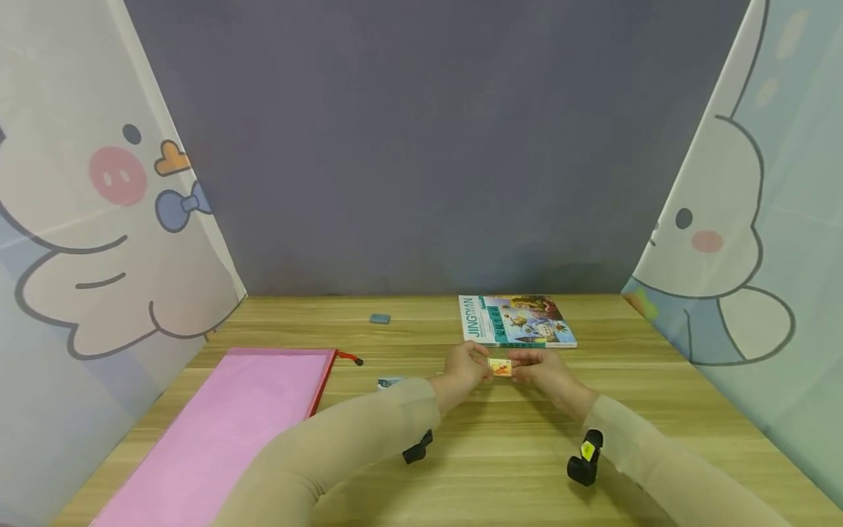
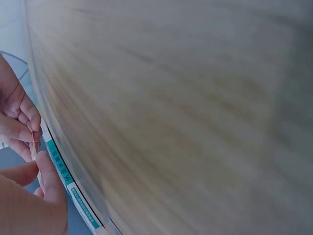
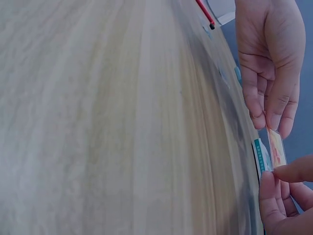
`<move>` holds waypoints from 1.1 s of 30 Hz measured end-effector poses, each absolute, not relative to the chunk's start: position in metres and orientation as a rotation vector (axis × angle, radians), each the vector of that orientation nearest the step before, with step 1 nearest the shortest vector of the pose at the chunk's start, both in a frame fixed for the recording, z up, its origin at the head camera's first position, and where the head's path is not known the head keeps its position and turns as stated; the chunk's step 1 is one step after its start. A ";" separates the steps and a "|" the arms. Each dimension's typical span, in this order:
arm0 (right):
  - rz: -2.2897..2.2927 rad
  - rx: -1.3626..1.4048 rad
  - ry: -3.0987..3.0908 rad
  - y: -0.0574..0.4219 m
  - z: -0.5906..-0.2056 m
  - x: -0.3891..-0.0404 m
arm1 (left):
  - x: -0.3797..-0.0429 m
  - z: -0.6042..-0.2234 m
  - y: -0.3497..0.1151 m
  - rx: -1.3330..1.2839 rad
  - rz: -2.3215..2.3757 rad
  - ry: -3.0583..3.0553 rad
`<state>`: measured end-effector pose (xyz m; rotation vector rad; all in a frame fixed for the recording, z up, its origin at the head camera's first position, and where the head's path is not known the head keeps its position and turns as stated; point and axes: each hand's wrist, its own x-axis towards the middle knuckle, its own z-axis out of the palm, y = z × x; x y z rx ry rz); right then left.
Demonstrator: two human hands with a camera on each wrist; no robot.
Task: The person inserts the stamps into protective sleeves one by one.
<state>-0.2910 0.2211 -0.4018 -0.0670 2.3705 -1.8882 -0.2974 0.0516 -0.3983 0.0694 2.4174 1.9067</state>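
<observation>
A small thin card with an orange picture (image 1: 500, 367) is held up between my two hands, just in front of the book (image 1: 520, 322). My left hand (image 1: 465, 368) pinches its left edge with thumb and fingers. At the right edge, my right hand (image 1: 543, 369) pinches it the same way. In the right wrist view the card (image 3: 276, 149) stands tilted, its picture side partly visible, with the left hand (image 3: 271, 63) above and the right hand (image 3: 288, 196) below. Fingers hide much of it in the left wrist view.
A pink zip folder (image 1: 224, 424) with a red zip pull (image 1: 349, 357) lies on the left of the wooden table (image 1: 500, 461). Farther back lies a small blue-grey block (image 1: 380, 318). My left sleeve partly covers another small flat item (image 1: 388, 382). A dark panel (image 1: 428, 146) closes the back.
</observation>
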 end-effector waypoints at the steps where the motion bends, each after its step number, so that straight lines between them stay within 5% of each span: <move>1: -1.887 -0.061 2.366 0.221 -0.402 -0.291 | -0.298 -0.399 0.052 0.057 1.901 2.419; 33: -1.627 0.088 2.536 0.220 -0.406 -0.297 | -0.309 -0.399 0.066 -0.107 1.503 2.597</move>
